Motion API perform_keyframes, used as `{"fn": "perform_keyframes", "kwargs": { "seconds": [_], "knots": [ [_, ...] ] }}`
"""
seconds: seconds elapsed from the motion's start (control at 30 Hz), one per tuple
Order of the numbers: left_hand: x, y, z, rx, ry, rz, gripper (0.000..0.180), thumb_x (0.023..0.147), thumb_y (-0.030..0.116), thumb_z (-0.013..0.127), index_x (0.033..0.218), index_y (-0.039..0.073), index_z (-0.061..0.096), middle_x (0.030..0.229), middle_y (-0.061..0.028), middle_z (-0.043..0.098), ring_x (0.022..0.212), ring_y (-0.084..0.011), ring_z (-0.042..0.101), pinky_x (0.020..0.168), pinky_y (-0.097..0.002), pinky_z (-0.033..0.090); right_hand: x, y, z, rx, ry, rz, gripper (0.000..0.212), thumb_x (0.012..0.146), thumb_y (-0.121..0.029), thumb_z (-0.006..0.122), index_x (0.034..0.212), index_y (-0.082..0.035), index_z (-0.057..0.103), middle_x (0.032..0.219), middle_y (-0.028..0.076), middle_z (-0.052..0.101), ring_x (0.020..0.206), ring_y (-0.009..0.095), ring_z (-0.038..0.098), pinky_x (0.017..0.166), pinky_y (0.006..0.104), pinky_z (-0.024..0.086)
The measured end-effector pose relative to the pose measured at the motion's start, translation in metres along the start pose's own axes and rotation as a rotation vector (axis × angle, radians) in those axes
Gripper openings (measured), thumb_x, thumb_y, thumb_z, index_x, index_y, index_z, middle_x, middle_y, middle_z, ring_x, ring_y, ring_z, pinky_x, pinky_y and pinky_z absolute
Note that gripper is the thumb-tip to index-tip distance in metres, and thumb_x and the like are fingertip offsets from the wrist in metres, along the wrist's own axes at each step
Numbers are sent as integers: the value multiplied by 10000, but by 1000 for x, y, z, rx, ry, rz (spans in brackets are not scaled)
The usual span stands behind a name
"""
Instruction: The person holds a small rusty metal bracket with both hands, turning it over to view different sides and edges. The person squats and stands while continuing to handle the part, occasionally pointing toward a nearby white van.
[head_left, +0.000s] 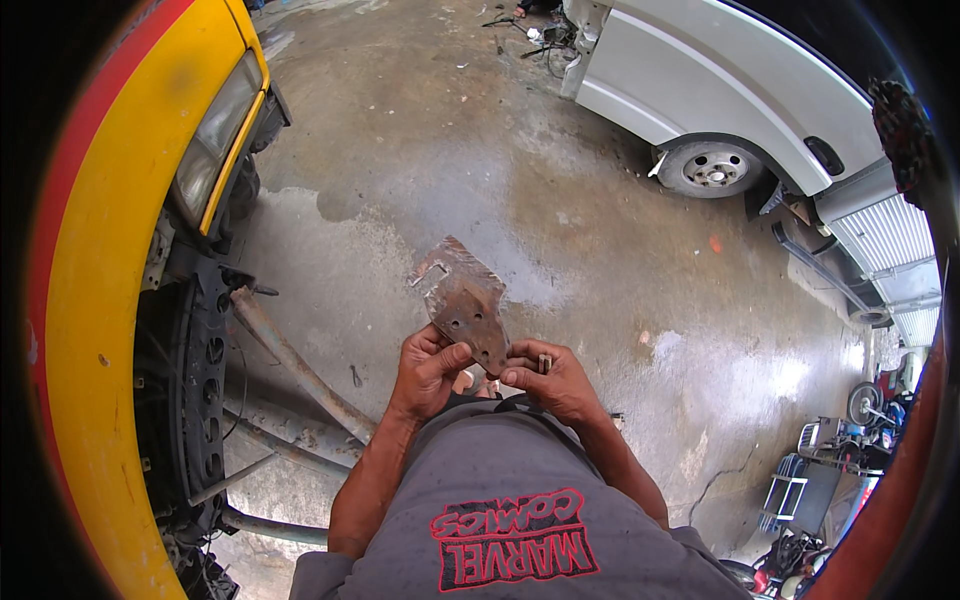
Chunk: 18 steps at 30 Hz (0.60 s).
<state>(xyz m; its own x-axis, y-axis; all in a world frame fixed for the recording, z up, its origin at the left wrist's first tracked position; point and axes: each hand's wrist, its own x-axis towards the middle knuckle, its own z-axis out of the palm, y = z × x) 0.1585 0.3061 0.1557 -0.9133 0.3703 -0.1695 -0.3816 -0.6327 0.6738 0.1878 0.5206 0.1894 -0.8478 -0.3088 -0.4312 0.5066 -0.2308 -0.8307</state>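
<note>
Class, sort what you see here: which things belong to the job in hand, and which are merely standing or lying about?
In hand:
left hand
right hand
rusty metal plate with holes
small bolt-like piece

Lying about:
yellow vehicle
white van
motorbikes

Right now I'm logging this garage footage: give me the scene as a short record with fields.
Held item: rusty flat metal bracket with holes
Left hand: grips the bracket's lower left edge
Right hand: pinches its lower end, a small bolt-like piece between the fingers
Left side: yellow vehicle front, exposed frame
Upper right: white van
Ground: stained concrete floor
</note>
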Motion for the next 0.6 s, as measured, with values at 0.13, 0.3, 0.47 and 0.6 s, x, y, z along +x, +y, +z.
{"fn": "perform_keyframes", "kwargs": {
  "seconds": [0.13,0.3,0.47,0.6],
  "knots": [
    [1,4,-2,15,-15,-27,406,903,107,759,1235,-74,611,1139,-159,721,1046,-236,707,930,-371,577,-1,-6,-3,-107,30,33,417,925,-274,775,1212,8,664,932,13,707,719,34,553,600,193,412],
    [-2,7,-12,67,-51,-87,491,872,139,790,1266,-83,600,1165,-166,714,1061,-238,703,950,-379,570,1,-7,-3,-41,87,-9,414,957,-342,733,1181,1,677,877,-6,703,620,13,478,534,182,353],
    [-5,14,-2,-5,-72,-97,426,874,106,778,1226,-79,624,1080,-133,737,950,-181,713,829,-313,584,9,-3,-13,71,52,-57,420,967,-363,717,1188,-9,664,803,-1,683,538,19,437,486,190,323],
    [-6,14,-13,1,-124,-146,459,857,103,789,1242,-82,622,1126,-142,732,1002,-200,712,907,-355,574,14,-2,-9,149,33,-37,586,868,-482,791,1147,7,628,757,25,643,483,24,415,414,213,304]
  ]
}}
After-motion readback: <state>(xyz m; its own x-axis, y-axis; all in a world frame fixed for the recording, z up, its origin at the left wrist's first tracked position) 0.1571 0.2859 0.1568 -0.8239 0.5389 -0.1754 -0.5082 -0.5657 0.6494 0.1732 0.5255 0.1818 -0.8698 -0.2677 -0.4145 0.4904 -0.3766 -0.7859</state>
